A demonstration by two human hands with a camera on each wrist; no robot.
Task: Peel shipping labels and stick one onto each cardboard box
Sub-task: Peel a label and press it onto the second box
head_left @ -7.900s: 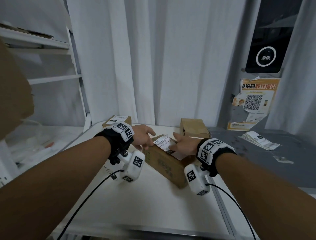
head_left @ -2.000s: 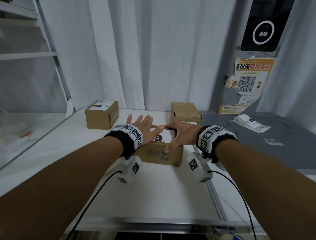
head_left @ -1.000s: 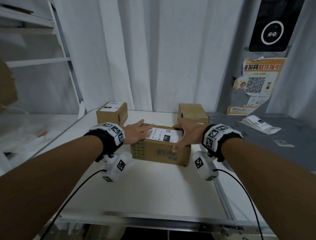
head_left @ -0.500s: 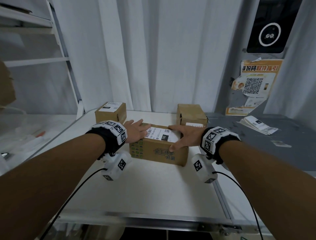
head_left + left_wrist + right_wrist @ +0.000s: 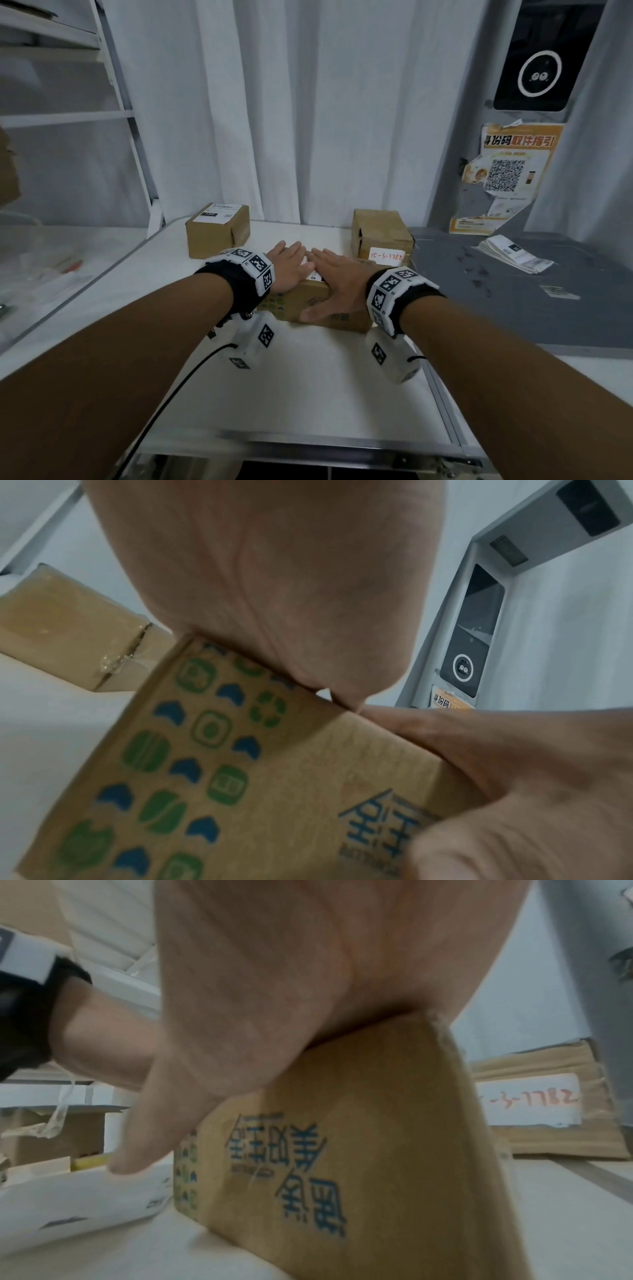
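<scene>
A brown cardboard box (image 5: 310,301) printed with green and blue icons (image 5: 205,750) (image 5: 342,1150) lies on the white table (image 5: 291,377). A white shipping label (image 5: 310,270) on its top is mostly covered. My left hand (image 5: 291,263) lies flat on the left part of the top with straight fingers. My right hand (image 5: 337,277) presses flat on the label beside it, its thumb hanging over the box's front face. Two more boxes stand behind: a labelled one (image 5: 217,228) at the back left, and one (image 5: 380,236) at the back right with a handwritten sticker.
A stack of labels (image 5: 513,253) lies on the grey surface (image 5: 513,308) to the right. White curtains hang behind the table. A white shelf frame (image 5: 130,137) stands at the left. A metal rail (image 5: 308,442) runs along the table's near edge.
Both hands slid inward over the box top until they lie side by side, now covering most of the label. The box has stayed in place.
</scene>
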